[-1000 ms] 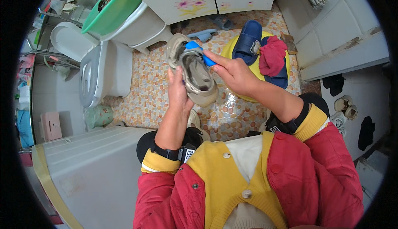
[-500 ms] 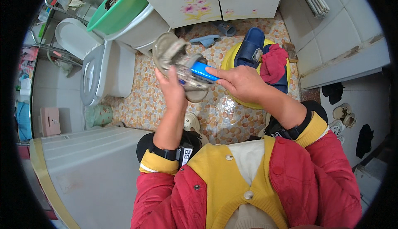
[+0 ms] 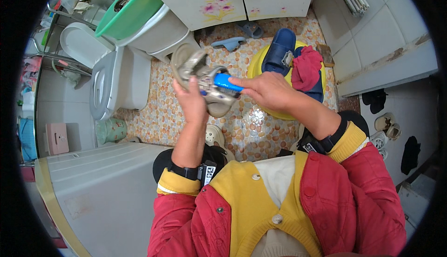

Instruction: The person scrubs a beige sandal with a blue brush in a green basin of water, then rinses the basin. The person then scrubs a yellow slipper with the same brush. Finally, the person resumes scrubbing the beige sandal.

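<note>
My left hand [image 3: 191,102] grips a wet beige sandal [image 3: 186,68] by its side and holds it tilted above the floor. In my right hand [image 3: 267,91] is a brush with a blue back [image 3: 227,82], its bristles against the sandal's straps. Right of my hands stands a yellow basin [image 3: 259,64]. Across it lie a navy slipper [image 3: 281,52] and a crumpled red cloth [image 3: 307,68], with more navy footwear partly hidden beneath the cloth.
Blue slippers [image 3: 229,43] lie before the flowered white cabinet [image 3: 200,5]. A toilet [image 3: 132,77], a green basin [image 3: 116,24] and a small green bin [image 3: 111,130] stand at the left. More shoes [image 3: 387,125] are at the right. The pebble-patterned floor [image 3: 253,131] is wet.
The brush has shifted slightly left and down along the sandal. The sandal has tilted a little; both hands keep their hold.
</note>
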A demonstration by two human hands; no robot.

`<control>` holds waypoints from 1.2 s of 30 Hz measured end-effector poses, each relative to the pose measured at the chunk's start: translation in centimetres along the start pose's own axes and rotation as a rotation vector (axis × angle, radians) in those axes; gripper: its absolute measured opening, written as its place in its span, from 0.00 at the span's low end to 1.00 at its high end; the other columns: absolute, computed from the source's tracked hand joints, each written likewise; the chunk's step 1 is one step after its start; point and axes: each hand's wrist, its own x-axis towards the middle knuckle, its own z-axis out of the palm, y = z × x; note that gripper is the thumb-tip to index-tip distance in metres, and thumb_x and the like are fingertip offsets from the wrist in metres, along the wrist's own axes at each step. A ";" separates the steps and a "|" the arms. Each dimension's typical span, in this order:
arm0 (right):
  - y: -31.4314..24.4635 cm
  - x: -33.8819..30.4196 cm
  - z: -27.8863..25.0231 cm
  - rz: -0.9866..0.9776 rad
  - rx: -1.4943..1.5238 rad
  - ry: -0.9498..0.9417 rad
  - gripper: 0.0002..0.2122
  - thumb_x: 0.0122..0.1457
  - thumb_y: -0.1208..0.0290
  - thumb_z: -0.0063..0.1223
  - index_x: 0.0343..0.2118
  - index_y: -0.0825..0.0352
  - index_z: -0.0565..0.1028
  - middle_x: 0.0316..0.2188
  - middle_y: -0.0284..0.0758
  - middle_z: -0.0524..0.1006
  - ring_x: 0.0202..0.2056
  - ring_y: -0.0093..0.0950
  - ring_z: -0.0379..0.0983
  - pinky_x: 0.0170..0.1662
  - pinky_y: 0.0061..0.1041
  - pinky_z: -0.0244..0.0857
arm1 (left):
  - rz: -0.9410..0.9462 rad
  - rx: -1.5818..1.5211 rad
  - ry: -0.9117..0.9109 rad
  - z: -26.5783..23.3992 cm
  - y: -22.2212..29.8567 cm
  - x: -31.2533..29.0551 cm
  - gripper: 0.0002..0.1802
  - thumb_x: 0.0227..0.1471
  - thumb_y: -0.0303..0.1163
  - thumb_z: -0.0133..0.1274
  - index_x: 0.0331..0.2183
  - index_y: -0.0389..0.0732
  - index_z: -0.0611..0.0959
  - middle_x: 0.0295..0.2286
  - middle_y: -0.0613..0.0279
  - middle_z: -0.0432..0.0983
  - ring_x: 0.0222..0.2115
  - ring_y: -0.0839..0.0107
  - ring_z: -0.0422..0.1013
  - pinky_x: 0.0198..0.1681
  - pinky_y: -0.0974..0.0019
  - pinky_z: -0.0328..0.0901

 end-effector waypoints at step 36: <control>0.2 0.7 0.6 -0.056 -0.008 0.319 0.22 0.62 0.66 0.51 0.60 0.52 0.68 0.28 0.43 0.78 0.29 0.45 0.75 0.31 0.38 0.69 | 0.086 0.250 -0.518 1.3 -0.3 -2.5 0.35 0.57 0.25 0.53 0.61 0.37 0.56 0.51 0.53 0.66 0.51 0.68 0.66 0.54 0.64 0.63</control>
